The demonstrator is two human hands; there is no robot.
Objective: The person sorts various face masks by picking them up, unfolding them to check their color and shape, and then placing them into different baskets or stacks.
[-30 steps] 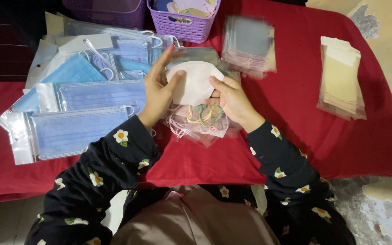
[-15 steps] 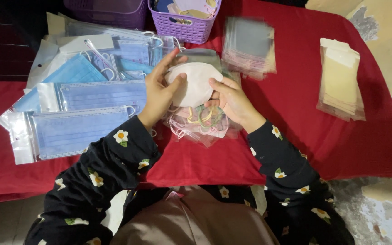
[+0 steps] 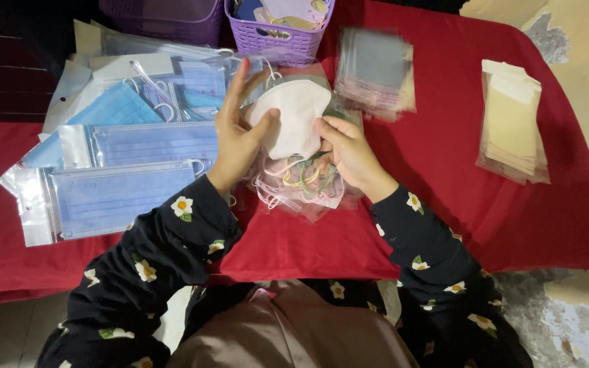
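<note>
White mask (image 3: 293, 116), cupped, smooth, pale

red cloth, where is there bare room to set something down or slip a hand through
Bare red cloth lies between the blurred packet stack and the cream packets, and along the near edge under the right hand. The left side is crowded with bagged blue masks, up to the purple basket.

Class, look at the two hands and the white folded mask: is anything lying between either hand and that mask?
Nothing visible does. The left hand and right hand both touch the white mask directly, one on each side. A clear packet of loose ear loops lies under it, not between.
</note>
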